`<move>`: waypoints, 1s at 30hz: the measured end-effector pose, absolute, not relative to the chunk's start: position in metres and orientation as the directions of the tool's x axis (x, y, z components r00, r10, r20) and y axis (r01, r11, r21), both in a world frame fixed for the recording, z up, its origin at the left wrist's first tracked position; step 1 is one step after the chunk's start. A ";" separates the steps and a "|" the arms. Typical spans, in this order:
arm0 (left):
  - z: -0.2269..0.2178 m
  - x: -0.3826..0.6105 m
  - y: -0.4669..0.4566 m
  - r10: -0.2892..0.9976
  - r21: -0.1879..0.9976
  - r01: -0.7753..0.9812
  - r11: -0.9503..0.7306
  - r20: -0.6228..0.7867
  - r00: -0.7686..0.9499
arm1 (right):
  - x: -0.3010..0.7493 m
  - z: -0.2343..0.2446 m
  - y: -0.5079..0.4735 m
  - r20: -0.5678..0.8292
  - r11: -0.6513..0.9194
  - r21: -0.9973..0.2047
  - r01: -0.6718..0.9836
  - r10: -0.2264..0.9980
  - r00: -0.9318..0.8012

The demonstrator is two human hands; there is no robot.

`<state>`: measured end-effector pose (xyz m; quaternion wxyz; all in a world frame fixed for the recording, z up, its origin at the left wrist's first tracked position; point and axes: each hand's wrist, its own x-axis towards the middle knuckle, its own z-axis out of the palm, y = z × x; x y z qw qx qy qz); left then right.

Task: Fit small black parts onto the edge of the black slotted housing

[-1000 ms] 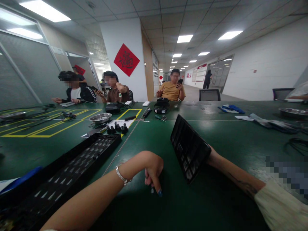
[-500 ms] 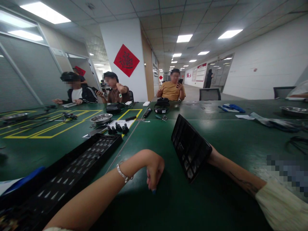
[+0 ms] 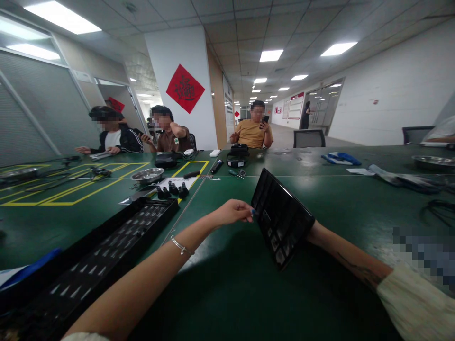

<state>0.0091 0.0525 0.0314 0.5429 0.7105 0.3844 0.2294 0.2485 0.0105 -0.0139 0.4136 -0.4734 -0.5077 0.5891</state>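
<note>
My right hand grips a black compartment tray from its right edge; the fingers are hidden behind it. The tray is tilted up on the table, its divided side facing left. Small pale pieces show in its lower compartments. At the tray's left edge is my left hand, palm down, with thumb and fingers pinched together. A bit of blue shows at its fingertips, too small to tell whether it is a nail or a held piece. On the left lies a long black tray with rows of pointed silvery pieces.
Beyond the long tray are several black cylindrical parts, a metal bowl and pliers. A black headset sits farther back. Across the green table sit several people. Blue-and-white cloth lies at right.
My left hand has risen from the tabletop and moved forward and right to the tray's left edge. My right hand and the tray have barely moved.
</note>
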 end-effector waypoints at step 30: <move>-0.020 0.026 0.051 0.948 0.988 -0.150 -0.018 0.065 0.311 | 0.238 -0.036 0.014 -0.142 -0.239 -0.912 -0.334 0.947 -0.290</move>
